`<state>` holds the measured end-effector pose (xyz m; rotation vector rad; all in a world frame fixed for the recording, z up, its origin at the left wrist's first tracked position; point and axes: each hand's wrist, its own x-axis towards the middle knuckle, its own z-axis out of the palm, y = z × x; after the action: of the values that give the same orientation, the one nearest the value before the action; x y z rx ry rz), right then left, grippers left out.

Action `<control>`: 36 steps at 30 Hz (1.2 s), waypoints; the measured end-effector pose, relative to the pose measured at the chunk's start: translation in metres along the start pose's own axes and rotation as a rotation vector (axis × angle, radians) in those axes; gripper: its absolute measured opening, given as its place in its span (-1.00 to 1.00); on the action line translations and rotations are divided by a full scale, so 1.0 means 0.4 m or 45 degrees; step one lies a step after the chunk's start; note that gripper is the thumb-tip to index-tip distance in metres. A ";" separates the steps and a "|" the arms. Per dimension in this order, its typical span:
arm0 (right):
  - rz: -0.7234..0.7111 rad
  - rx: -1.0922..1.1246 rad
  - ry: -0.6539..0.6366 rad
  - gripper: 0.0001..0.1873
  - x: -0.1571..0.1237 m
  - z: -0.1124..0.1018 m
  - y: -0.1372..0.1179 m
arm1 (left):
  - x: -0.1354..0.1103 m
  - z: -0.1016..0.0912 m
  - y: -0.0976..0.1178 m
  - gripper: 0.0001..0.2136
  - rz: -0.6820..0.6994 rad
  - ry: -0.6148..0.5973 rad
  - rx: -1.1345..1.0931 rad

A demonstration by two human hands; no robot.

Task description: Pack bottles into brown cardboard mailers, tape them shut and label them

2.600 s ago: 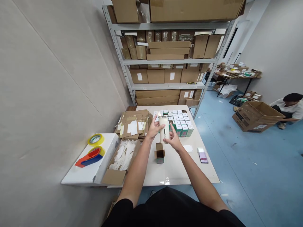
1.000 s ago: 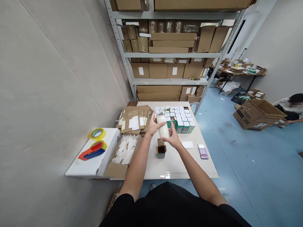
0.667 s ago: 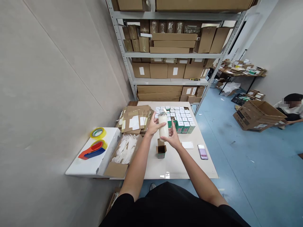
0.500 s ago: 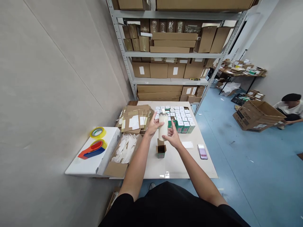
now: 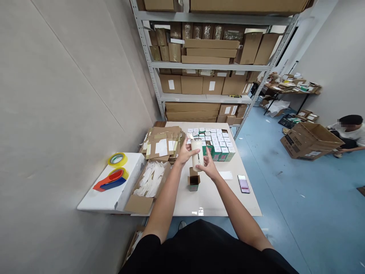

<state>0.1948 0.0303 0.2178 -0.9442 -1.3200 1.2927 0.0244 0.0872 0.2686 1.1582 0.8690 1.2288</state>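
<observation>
- Hiding its sides, our left hand [image 5: 184, 153] and right hand [image 5: 210, 168] both clasp the cream cylindrical bottle [image 5: 197, 155]; its dark print is unreadable.
- We hold it upright above the small open carton [image 5: 193, 182].

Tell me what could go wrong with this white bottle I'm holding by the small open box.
1. The white bottle, held in the air between the left hand and right hand, could slip and hit the table.
2. The small open box stands unheld, so a misaligned bottle might tip it over.
</observation>
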 end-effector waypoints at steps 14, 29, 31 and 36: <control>0.098 -0.265 0.124 0.36 -0.003 -0.005 0.111 | -0.007 -0.027 -0.012 -0.51 0.284 0.271 0.786; 0.264 -0.403 0.086 0.14 -0.068 -0.018 0.355 | -0.053 -0.073 -0.194 -0.62 0.047 0.188 1.071; 0.375 -0.425 0.143 0.01 -0.074 -0.046 0.395 | -0.071 -0.076 -0.225 -0.61 0.050 0.208 1.044; 0.735 -0.536 0.267 -0.38 -0.085 -0.070 0.471 | -0.109 -0.085 -0.292 -0.62 0.069 0.247 1.022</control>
<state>0.2063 0.0244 0.0248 -1.8047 -1.2176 1.3031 0.0131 0.0561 0.1438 1.7102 1.5674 1.0630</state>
